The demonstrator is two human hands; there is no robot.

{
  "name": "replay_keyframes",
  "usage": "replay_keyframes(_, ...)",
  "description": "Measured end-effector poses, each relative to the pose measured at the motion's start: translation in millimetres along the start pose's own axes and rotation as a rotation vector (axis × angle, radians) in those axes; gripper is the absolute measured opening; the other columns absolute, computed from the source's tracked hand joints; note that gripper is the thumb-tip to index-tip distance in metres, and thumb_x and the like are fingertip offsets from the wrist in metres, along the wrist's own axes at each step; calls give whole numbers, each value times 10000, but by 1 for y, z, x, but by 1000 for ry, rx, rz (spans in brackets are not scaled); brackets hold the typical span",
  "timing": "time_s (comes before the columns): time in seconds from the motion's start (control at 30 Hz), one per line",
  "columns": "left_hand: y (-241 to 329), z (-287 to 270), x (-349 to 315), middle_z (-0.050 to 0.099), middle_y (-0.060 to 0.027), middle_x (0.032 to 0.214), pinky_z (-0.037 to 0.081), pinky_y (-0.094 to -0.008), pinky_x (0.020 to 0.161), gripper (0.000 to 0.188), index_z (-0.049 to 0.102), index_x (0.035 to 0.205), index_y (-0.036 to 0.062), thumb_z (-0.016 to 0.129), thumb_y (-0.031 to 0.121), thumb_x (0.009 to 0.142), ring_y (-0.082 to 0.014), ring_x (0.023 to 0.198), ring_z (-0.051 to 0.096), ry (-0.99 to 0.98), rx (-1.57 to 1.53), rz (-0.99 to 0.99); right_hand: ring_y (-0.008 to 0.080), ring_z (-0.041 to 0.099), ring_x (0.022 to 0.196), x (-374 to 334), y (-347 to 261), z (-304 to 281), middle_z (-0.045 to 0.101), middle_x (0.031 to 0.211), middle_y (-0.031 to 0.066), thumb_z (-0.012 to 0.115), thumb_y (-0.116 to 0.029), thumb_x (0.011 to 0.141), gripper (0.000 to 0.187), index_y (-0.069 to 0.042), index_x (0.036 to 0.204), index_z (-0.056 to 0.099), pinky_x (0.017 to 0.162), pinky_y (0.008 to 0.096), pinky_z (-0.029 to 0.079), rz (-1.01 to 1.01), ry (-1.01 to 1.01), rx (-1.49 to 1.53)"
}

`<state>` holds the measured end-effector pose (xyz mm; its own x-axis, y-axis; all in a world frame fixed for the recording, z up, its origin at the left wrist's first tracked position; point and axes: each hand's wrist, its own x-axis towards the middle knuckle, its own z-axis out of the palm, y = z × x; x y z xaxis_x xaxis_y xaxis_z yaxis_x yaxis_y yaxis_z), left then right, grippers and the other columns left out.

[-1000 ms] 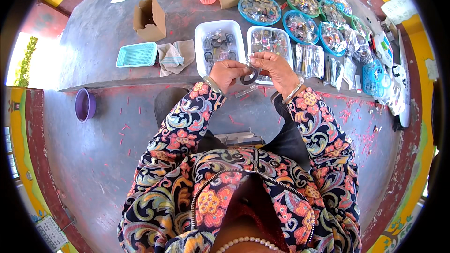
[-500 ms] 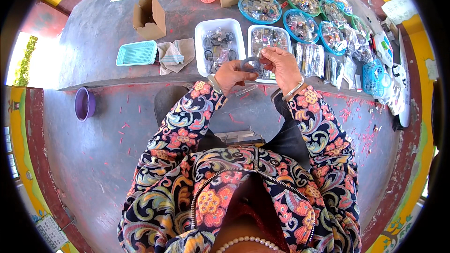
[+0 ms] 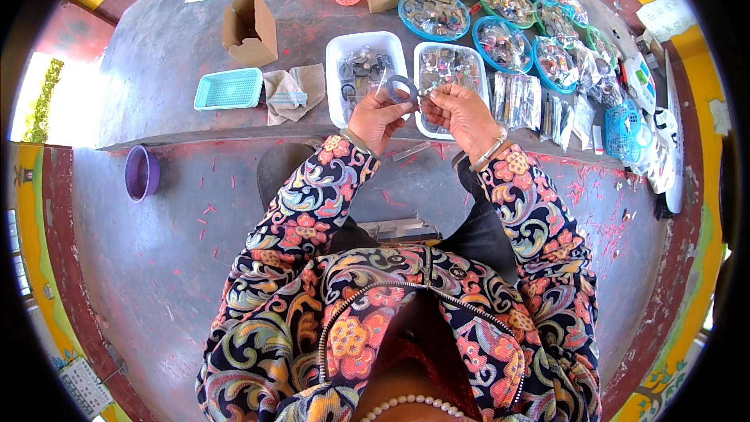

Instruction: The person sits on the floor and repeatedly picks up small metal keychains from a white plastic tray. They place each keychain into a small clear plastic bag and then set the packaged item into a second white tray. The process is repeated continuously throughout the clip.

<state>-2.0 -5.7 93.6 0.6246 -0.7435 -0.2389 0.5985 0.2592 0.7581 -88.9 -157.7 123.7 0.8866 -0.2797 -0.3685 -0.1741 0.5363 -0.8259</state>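
My left hand [image 3: 375, 120] pinches a dark grey-blue ring-shaped band [image 3: 401, 80] between thumb and fingers, its loop raised. At the band's right edge, the fingertips of my right hand [image 3: 469, 119] are pressed together on something too small to make out. Both hands hover over the near ends of two white trays. The left tray [image 3: 333, 55] holds dark looped items that look like wristwatches, some in clear wrapping. Mixed small items, several in clear bags, fill the right tray [image 3: 482, 70]; my right hand hides part of it.
Blue and green baskets [image 3: 403, 25] of small items crowd the back right. Bagged strips [image 3: 519, 100] lie right of the trays. To the left are a cloth [image 3: 301, 92], turquoise basket [image 3: 227, 89] and cardboard box [image 3: 262, 35]. A purple basin [image 3: 154, 176] stands on the floor.
The band has moved up and slightly left, and its loop now shows more face-on. My right fingertips have come lower and left to the band's edge.
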Motion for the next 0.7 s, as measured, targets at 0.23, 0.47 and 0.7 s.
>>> replay_keyframes(0.23,4,-5,2,589,-79,855,469,-200,616,83,559,864,3,552,-3,782,-139,799,583,6,-134,17,107,557,694,-4,-6,6,586,780,34,546,-122,811,94,-38,853,541,626,213,417,30,-21,-174)
replay_keyframes(0.47,6,4,-2,582,-129,891,486,-244,788,138,543,919,-78,523,-19,796,-210,860,586,6,56,-35,43,472,605,-2,-12,7,578,711,-8,587,-131,785,130,-15,839,602,554,177,351,-152,17,-331)
replay_keyframes(0.7,5,8,-5,572,-162,937,479,-251,800,193,532,961,-121,516,-14,801,-222,873,582,7,75,-49,35,457,567,2,-5,2,565,643,-18,604,-94,762,96,-1,773,622,519,175,343,-216,97,-330)
